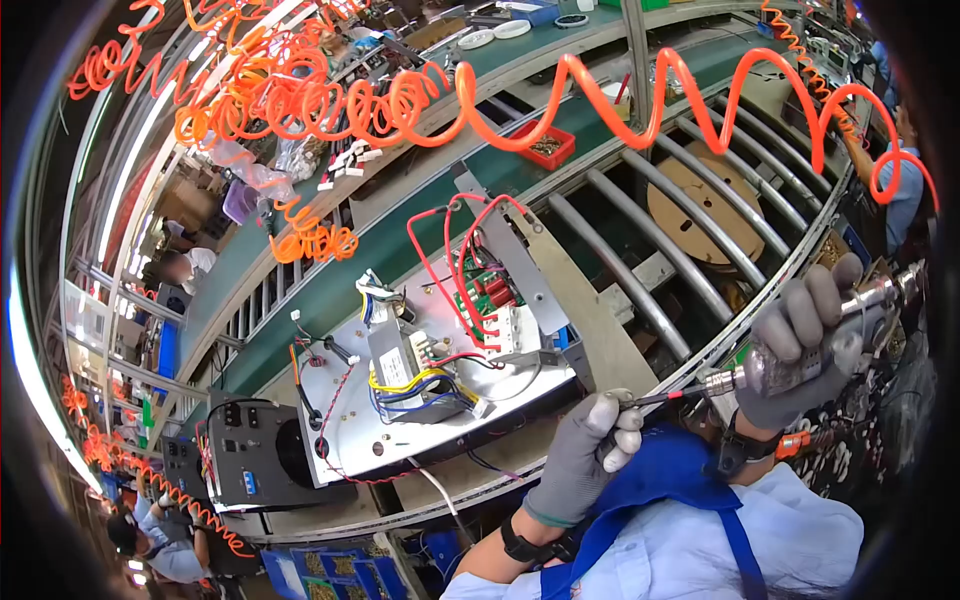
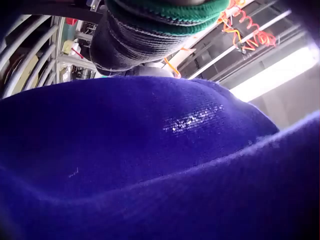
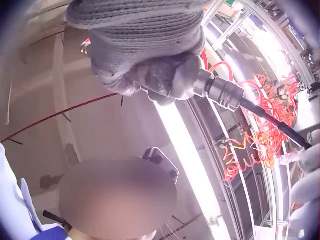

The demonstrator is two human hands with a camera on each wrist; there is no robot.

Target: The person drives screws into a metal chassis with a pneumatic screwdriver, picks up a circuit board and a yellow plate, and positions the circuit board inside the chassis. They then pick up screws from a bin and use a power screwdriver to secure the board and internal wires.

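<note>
My gloved right hand (image 1: pixel 800 335) grips an air screwdriver (image 1: pixel 770 372), whose metal chuck (image 3: pixel 225 93) and long dark bit (image 1: pixel 665 398) point toward my other hand. At the bit's tip, the curled fingers and thumb of my gloved left hand (image 1: pixel 585 445) pinch its end; any small screw there is hidden. Left of both hands lies an opened electrical unit on a white metal plate (image 1: pixel 345 425). On it sit a transformer (image 1: pixel 400 360) with yellow and blue wires, a green circuit board (image 1: pixel 492 290) and thick red cables (image 1: pixel 418 245). Blue cloth (image 2: pixel 125 140) covers most of the left wrist view.
An orange coiled hose (image 1: pixel 570 75) hangs across the top. Beyond the unit run a green conveyor belt (image 1: pixel 380 255) and metal rollers (image 1: pixel 640 265), with a red bin (image 1: pixel 545 145) behind. A black housing (image 1: pixel 245 455) stands at left; blue parts bins (image 1: pixel 340 565) sit below.
</note>
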